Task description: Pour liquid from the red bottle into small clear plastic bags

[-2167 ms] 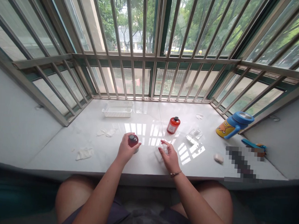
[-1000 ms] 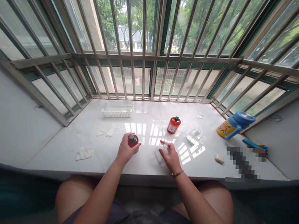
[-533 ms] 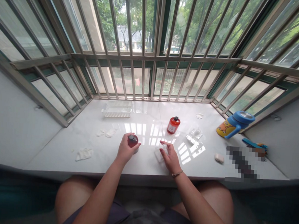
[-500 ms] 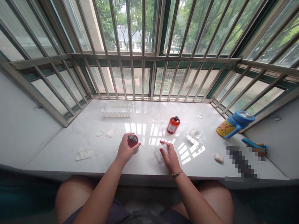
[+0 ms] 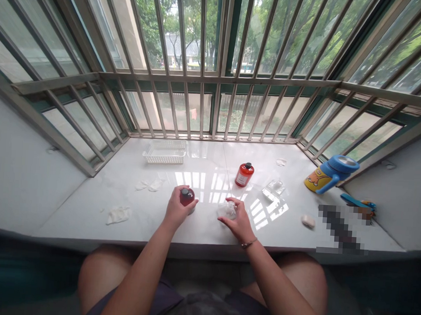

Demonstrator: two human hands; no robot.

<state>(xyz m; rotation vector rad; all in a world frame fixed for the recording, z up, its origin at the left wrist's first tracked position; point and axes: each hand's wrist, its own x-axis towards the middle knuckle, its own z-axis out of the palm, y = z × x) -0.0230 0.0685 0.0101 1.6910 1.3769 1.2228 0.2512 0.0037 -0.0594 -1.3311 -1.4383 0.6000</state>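
Note:
My left hand [image 5: 176, 207] is wrapped round a small bottle [image 5: 187, 197] of dark red liquid with a black cap. The bottle is upright near the front middle of the white counter [image 5: 198, 233]. To its right, my right hand [image 5: 240, 218] has its thumb and fingers curved round a clear plastic piece [image 5: 226, 210], whose exact kind I cannot make out. Further back stands a bright red bottle [image 5: 244, 175] with a black cap and a pale label, apart from both hands.
A white perforated basket [image 5: 165, 154] sits at the back left. Crumpled white tissues [image 5: 118, 215] lie on the left. On the right are clear plastic packaging [image 5: 274, 191], a small pale block [image 5: 308, 221], a blue and yellow flask [image 5: 331, 174] and a blue strap [image 5: 354, 201]. Barred windows enclose the counter.
My right thumb and fingers have spread and closed round the clear plastic piece, which has tilted and shifted slightly. My left hand and its bottle have stayed in place.

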